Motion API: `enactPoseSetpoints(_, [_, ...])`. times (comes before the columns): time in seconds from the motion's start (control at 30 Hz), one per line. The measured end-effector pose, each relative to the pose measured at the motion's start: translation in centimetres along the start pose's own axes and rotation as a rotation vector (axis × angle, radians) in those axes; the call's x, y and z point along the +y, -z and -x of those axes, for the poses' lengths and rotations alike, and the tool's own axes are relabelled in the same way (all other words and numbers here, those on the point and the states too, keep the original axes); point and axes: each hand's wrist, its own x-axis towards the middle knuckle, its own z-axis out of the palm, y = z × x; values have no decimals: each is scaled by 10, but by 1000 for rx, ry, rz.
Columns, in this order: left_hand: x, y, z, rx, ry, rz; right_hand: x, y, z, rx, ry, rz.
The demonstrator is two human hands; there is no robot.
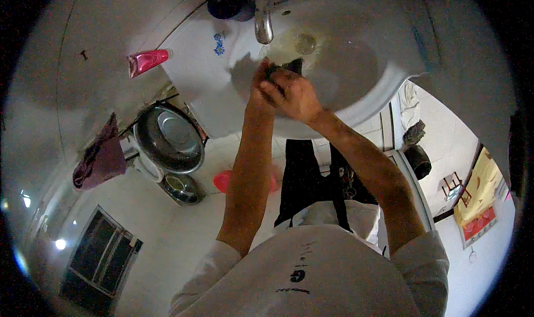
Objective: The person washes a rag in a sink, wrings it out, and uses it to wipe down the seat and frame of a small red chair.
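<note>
Both of my hands are close together over the near left part of a white washbasin [363,104], below and beside the metal faucet [263,21]. A dark, soft-looking item [295,66], perhaps cloth, is bunched between them; its exact kind is not clear. My left hand [262,83] is at its left side, with the fingers partly hidden. My right hand [294,92] closes over it from the right, knuckles up. The basin's drain [305,44] lies just beyond the hands, with a yellowish tint around it.
A dark cup [227,3] stands beside the faucet. A pink tube [149,62] lies at the basin's left edge. Metal basins [171,137] and a purple cloth [102,162] are at the left. A red object [221,181] is on the floor below my left forearm.
</note>
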Motion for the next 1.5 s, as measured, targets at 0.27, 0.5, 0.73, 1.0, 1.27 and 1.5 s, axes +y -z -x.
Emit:
enactPoseSetpoints(0.27, [-58,-17,-25,519,-322,-362,81,36,-39,122,-228,315])
enactPoseSetpoints(0.5, [-25,27,-18,703,-344,-521,158,47,-27,56,-367,709])
enactPoseSetpoints(0.73, [-50,4,-39,589,-121,-555,202,-1,-14,-61,-321,519])
enactPoseSetpoints(1.0, [-2,11,7,230,-96,-457,30,-16,20,-46,-29,-177])
enactPoseSetpoints(1.27, [-43,41,-17,397,-367,-381,130,31,-44,22,-196,453])
enactPoseSetpoints(1.5, [-33,44,-6,766,-304,-346,158,25,-43,86,-332,853])
